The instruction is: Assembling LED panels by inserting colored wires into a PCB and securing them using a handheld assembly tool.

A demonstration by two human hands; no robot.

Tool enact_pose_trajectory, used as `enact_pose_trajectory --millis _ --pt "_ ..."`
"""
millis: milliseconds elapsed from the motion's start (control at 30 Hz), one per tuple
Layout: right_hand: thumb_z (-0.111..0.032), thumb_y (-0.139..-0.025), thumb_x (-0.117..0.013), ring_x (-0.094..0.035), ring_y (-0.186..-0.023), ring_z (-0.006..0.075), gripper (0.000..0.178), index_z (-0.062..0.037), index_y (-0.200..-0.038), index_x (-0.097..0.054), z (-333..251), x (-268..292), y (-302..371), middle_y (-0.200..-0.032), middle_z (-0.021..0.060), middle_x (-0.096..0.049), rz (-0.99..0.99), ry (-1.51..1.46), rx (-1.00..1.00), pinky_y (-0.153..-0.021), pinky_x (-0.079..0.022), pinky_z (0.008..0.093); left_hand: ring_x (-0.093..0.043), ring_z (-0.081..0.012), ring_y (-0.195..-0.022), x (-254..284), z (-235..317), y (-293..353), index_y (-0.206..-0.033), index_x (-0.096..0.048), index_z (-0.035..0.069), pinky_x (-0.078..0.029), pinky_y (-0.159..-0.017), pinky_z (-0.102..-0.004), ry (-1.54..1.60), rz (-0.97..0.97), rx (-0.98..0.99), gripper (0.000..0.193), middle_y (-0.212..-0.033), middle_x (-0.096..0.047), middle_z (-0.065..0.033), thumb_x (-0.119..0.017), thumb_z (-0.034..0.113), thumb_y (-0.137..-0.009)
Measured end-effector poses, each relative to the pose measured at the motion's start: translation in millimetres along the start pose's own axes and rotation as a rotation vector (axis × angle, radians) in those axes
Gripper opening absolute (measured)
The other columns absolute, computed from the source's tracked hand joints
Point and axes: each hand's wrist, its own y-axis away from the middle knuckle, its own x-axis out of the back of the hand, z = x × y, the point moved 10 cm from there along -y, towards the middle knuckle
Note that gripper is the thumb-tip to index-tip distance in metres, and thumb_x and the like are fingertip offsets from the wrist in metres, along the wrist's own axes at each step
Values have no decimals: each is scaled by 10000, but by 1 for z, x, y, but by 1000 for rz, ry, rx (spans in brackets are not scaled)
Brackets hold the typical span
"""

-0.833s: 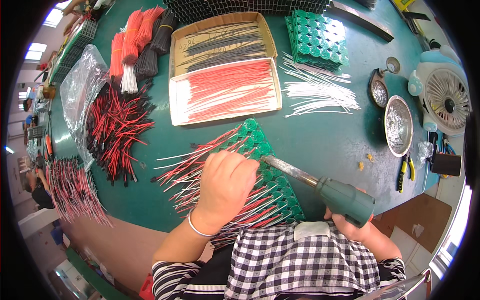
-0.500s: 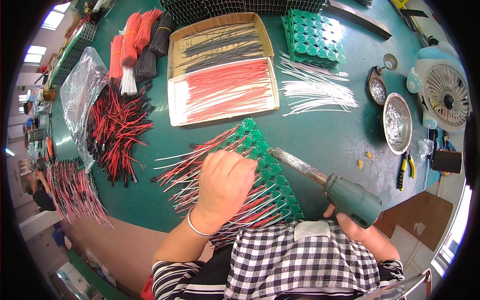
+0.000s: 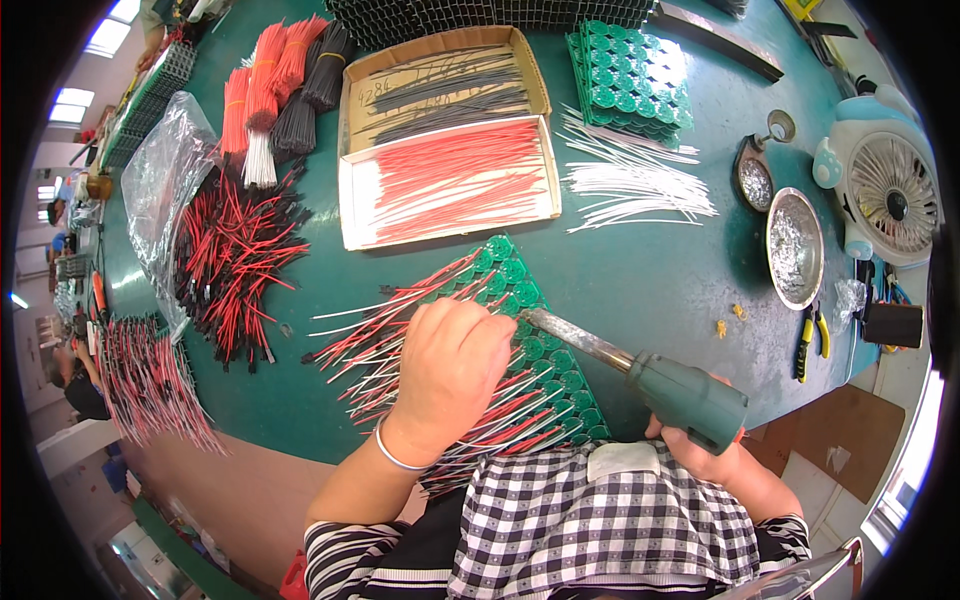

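Note:
My left hand point(image 3: 452, 365) is closed in a pinch above a sheet of round green circuit boards point(image 3: 545, 345); what its fingertips hold is hidden. Many red, white and black wires point(image 3: 375, 345) lie across that sheet, fanning out to the left and beneath my wrist. In my right hand point(image 3: 695, 450) is a soldering gun with a green body point(image 3: 690, 400). Its long metal barrel slants up and left, and the tip is right beside my left fingertips, over the boards. Whether the tip touches anything is too small to tell.
Beyond the boards stands a carton point(image 3: 450, 190) of red and black wires. Loose white wires point(image 3: 635, 180) and stacked green boards point(image 3: 630, 80) lie right of it. A solder-flecked metal bowl point(image 3: 795, 248), pliers point(image 3: 805, 345) and a fan point(image 3: 885, 180) are far right. Red-black wires point(image 3: 235, 260) heap left.
The soldering gun has shifted left and slightly down, bringing its tip up to my left fingertips. My left hand has stayed nearly still.

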Motion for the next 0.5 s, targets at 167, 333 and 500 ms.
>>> enact_pose_trajectory --millis 167,333,500 --pt "-44 -761 -657 -598 -1027 311 325 -40 -1086 -661 4 0 8 -1111 108 -664 46 137 57 -902 -443 395 -543 -255 -707 -1 1 1 -832 -633 59 -434 -653 -365 -8 -6 -13 211 -771 -575 -64 -710 -33 -659" --pt "9 -813 -552 -662 -738 210 367 11 -1180 -570 15 26 31 -1158 123 -631 408 -405 12 -644 -515 311 -548 -263 -700 1 3 1 -806 -636 53 -437 -649 -370 -21 39 -38 162 -746 -580 -68 -705 -17 -677" --pt "-105 -936 -461 -590 -596 129 367 25 -1279 -466 15 101 111 -1211 168 -563 1050 -235 305 -440 -433 207 -565 -280 -707 1 5 4 -780 -636 53 -452 -656 -384 -26 62 -65 103 -742 -591 -78 -690 8 -703"
